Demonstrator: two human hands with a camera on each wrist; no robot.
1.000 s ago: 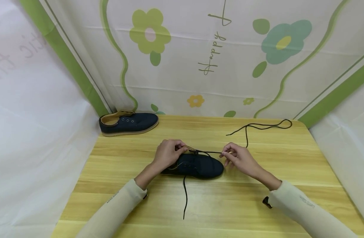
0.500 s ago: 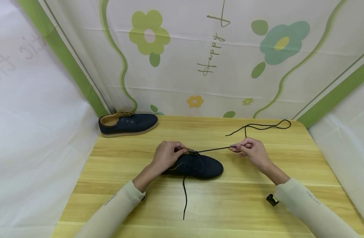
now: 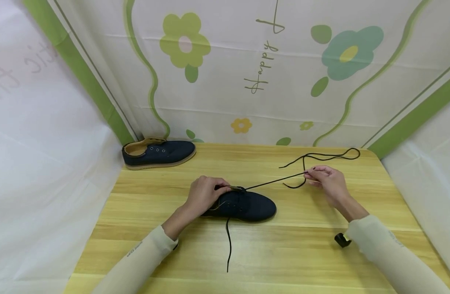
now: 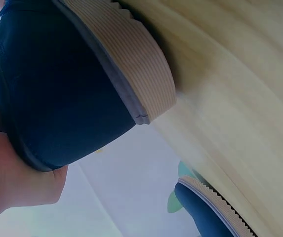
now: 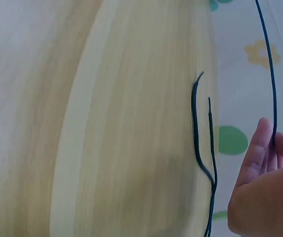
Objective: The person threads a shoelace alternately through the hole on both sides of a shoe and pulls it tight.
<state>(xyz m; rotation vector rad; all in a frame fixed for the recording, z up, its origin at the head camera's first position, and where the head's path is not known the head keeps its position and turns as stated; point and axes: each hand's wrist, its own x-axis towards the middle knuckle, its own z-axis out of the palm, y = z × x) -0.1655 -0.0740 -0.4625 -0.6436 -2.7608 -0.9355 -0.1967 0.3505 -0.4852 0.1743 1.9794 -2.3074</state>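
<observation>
A dark navy shoe [image 3: 256, 206] with a tan sole sits in the middle of the table, toe to the right. My left hand [image 3: 204, 195] pinches its upper edge by the eyelets; in the left wrist view the thumb and fingers grip the collar of the shoe [image 4: 57, 94]. From those eyelets a black shoelace [image 3: 274, 181] runs taut up to my right hand [image 3: 329, 181], which pinches it between thumb and fingers. The right wrist view shows the lace [image 5: 271, 74] stretched away from the fingertips. The lace's other end [image 3: 229, 245] lies on the table in front of the shoe.
A second navy shoe [image 3: 162, 153], its eyelets bare, stands at the back left corner. Another black lace [image 3: 331, 157] lies looped at the back right, with a loose end reaching near my right hand. A printed fabric wall [image 3: 210, 94] borders the wooden table [image 3: 284, 253].
My right hand has moved right and away from the shoe, drawing a longer stretch of lace out of the eyelet. The left hand stays on the shoe's edge.
</observation>
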